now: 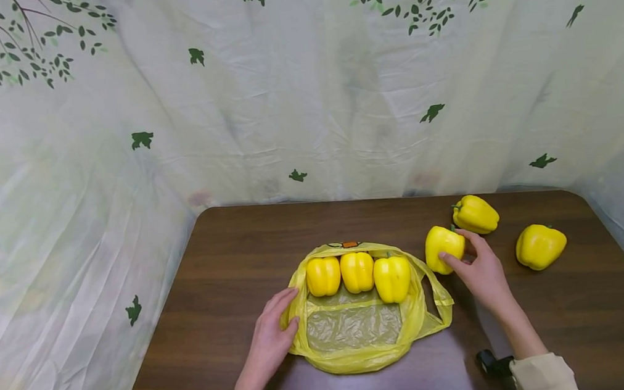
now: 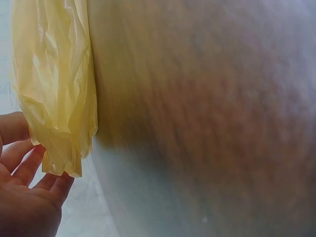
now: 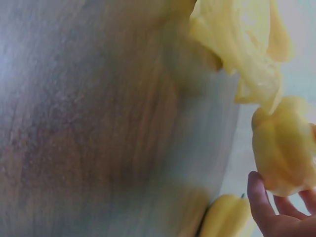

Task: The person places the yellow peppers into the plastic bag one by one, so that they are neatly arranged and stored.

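A yellow plastic bag [image 1: 354, 357] lies with its mouth open and three yellow bell peppers [image 1: 392, 279] in a row inside. My left hand [image 1: 268, 332] holds the bag's left edge. In the left wrist view the fingers [image 2: 29, 165] sit around the gathered plastic [image 2: 57, 118]. To the right of the bag, my right hand [image 1: 480, 270] grips another yellow bell pepper [image 1: 444, 250] between thumb and fingers. The right wrist view shows this bell pepper [image 3: 284, 148] close by the bag's handle [image 3: 254, 69], with fingertips against its side.
Two more yellow bell peppers lie on the brown wooden table [image 1: 228, 258]: one [image 1: 476, 214] just behind the right hand, one [image 1: 540, 247] farther right. A pale curtain with leaf patterns [image 1: 325, 94] hangs behind the table's far edge.
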{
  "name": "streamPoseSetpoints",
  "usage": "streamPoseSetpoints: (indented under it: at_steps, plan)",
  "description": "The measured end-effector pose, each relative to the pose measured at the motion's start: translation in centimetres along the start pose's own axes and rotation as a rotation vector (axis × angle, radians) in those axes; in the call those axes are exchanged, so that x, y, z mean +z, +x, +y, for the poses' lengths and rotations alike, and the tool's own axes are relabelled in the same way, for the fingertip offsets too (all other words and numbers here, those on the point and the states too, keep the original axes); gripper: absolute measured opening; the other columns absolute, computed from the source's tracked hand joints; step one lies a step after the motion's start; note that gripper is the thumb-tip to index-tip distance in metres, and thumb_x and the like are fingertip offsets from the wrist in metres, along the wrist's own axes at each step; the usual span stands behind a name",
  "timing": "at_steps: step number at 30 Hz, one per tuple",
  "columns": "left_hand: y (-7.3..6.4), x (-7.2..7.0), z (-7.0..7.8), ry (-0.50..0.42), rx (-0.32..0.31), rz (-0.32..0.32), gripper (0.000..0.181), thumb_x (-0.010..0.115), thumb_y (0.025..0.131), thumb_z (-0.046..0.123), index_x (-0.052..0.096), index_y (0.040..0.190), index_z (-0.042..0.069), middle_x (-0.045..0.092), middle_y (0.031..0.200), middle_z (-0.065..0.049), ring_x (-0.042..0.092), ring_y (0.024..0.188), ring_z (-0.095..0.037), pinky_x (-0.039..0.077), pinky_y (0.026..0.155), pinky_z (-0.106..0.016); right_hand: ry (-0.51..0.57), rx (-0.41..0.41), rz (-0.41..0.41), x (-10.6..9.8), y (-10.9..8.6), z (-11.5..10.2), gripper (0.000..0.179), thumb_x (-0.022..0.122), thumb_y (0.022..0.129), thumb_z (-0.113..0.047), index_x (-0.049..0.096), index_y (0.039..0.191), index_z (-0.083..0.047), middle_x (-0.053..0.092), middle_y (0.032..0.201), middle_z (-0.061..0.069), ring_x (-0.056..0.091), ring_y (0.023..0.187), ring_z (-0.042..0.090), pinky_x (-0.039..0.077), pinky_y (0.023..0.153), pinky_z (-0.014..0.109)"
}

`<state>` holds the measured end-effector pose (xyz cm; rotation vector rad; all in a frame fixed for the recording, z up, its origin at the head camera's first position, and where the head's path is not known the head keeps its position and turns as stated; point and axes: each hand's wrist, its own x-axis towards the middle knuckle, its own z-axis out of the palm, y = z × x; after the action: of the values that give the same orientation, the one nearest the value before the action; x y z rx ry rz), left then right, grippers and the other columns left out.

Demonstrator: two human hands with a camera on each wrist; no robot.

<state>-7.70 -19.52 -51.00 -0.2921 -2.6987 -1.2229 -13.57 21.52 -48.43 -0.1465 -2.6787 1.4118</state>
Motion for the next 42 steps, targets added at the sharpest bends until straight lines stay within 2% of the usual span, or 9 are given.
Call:
streamPoseSetpoints:
  at_steps: [4, 7, 16, 29, 36, 42]
  plan:
    - [0.0, 0.1, 0.0, -0.003, -0.010, 0.000, 0.052, 0.073, 0.080, -0.008, 0.063, 0.130, 0.005, 0.059, 0.131, -0.004, 0.053, 0.124, -0.024, 0.041, 0.105, -0.043, 0.002, -0.025, 0.005, 0.0, -0.6, -0.8, 0.070, 0.070, 0.091, -0.041, 0.042, 0.145, -0.007, 0.043, 0.142, 0.018, 0.052, 0.119, 0.038, 0.042, 0.077, 0.007]
    - [0.0, 0.1, 0.1, -0.005, -0.015, 0.000, 0.052, 0.073, 0.081, -0.008, 0.063, 0.130, 0.005, 0.059, 0.131, -0.004, 0.053, 0.124, -0.024, 0.041, 0.105, -0.043, 0.013, -0.039, 0.006, 0.1, -1.1, -1.2, 0.070, 0.070, 0.090, -0.041, 0.042, 0.145, -0.008, 0.044, 0.141, 0.016, 0.052, 0.118, 0.037, 0.040, 0.075, 0.005]
    - [0.0, 0.0, 0.1, -0.005, -0.011, 0.002, 0.052, 0.073, 0.080, -0.008, 0.064, 0.129, 0.006, 0.059, 0.131, -0.004, 0.053, 0.124, -0.025, 0.041, 0.105, -0.044, 0.118, -0.054, -0.014, 0.4, -2.2, -2.3, 0.067, 0.072, 0.089, -0.038, 0.043, 0.145, -0.013, 0.047, 0.139, 0.012, 0.053, 0.117, 0.034, 0.044, 0.078, 0.006]
    - [0.0, -0.2, 0.3, -0.002, -0.002, -0.001, 0.052, 0.073, 0.080, -0.008, 0.063, 0.129, 0.005, 0.059, 0.132, -0.005, 0.053, 0.124, -0.026, 0.041, 0.105, -0.046, 0.203, -0.052, -0.137, 1.8, -3.8, -4.2, 0.064, 0.071, 0.090, -0.040, 0.045, 0.144, -0.017, 0.053, 0.131, 0.012, 0.058, 0.111, 0.027, 0.050, 0.082, 0.014]
    - [0.0, -0.2, 0.5, 0.000, -0.008, -0.009, 0.052, 0.073, 0.080, -0.008, 0.063, 0.130, 0.003, 0.058, 0.132, -0.006, 0.052, 0.125, -0.027, 0.041, 0.105, -0.047, 0.334, -0.051, -0.198, 2.9, -4.4, -4.8, 0.055, 0.071, 0.091, -0.033, 0.049, 0.139, -0.016, 0.053, 0.130, 0.007, 0.055, 0.111, 0.026, 0.054, 0.084, 0.023]
    - [-0.1, -0.2, 0.5, -0.005, -0.009, -0.011, 0.052, 0.073, 0.080, -0.008, 0.063, 0.130, 0.003, 0.058, 0.132, -0.005, 0.052, 0.125, -0.027, 0.041, 0.105, -0.047, 0.354, -0.038, -0.230, 3.6, -4.8, -5.3, 0.051, 0.072, 0.091, -0.032, 0.053, 0.136, -0.020, 0.053, 0.130, 0.006, 0.056, 0.109, 0.029, 0.056, 0.079, 0.030]
